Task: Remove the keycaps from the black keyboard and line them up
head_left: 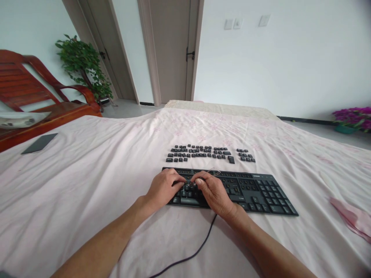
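Observation:
A black full-size keyboard (249,196) lies on the pink cloth, with bare switch spots in its upper rows and keycaps still on the number pad and lower rows. My right hand (214,193) is closed over the middle of the letter area, pinching a wire keycap puller (215,171) whose thin wire ends stick out behind the fingers. Beside it, my left hand (165,186) rests at the keyboard's left part. Its thumb and fingers are drawn together over the keys, and what is between them is hidden. Removed keycaps (199,155) lie in rows beyond the keyboard.
A black cable (191,256) runs toward me over the cloth (121,166). At far left lies a dark flat object (39,143); at right, a folded pink cloth (352,216). A wooden bench (72,110) and potted plant (84,69) stand at the left.

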{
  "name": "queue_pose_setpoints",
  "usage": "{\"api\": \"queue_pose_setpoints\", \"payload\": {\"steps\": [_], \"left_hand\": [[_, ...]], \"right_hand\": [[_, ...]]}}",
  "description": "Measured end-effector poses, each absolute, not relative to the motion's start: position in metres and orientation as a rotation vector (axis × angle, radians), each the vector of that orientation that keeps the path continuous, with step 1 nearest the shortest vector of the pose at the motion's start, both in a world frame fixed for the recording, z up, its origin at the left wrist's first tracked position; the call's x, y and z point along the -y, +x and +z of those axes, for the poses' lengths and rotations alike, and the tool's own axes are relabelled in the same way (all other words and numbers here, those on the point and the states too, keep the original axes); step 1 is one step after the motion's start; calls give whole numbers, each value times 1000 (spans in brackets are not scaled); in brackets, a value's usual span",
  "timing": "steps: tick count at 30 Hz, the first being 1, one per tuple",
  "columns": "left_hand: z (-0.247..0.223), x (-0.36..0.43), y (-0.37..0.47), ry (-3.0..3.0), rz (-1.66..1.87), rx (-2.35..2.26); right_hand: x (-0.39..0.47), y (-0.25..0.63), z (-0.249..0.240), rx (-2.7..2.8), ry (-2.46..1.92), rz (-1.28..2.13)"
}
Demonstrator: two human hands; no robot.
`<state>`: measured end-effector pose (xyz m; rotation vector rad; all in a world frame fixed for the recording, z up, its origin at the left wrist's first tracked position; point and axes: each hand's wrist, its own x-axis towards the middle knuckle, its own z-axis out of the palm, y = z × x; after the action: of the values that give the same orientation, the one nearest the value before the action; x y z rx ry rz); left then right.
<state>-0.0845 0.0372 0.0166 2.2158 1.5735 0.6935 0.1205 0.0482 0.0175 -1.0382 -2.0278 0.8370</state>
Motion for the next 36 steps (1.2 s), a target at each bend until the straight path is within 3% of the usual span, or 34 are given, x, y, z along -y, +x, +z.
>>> {"api": "queue_pose_setpoints", "payload": {"steps": [18,36], "left_hand": [[12,-45,-95,2216,629,-1341],[3,-47,-86,2418,833,-1188]], "right_hand": [[-60,101,18,2464,-843,599],[-55,106,6,2235,-704,529]]}}
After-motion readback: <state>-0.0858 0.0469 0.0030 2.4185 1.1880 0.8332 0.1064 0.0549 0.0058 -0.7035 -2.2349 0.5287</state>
